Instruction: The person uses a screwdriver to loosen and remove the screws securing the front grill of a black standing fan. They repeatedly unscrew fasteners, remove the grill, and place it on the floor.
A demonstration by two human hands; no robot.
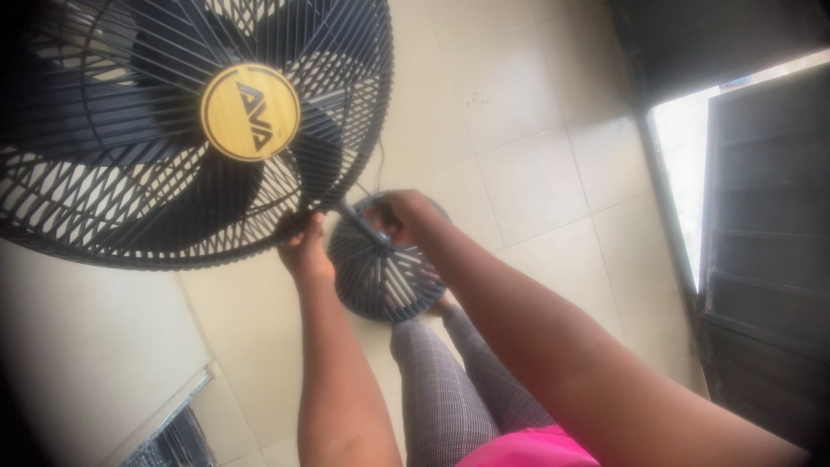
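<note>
Here, a black standing fan (186, 130) filled the upper left of the frame, its round grille enclosing dark blades (173, 52) and a yellow hub disc (250, 111). The grille faced the camera. The fan's pole (363, 222) ran diagonally from the grille's lower right edge down to the round slotted base (380, 277) on the tiled floor (536, 173) at frame centre. The left hand (303, 246) had its fingers curled around the grille rim. The right hand (402, 212) had its fingers closed around the pole.
</note>
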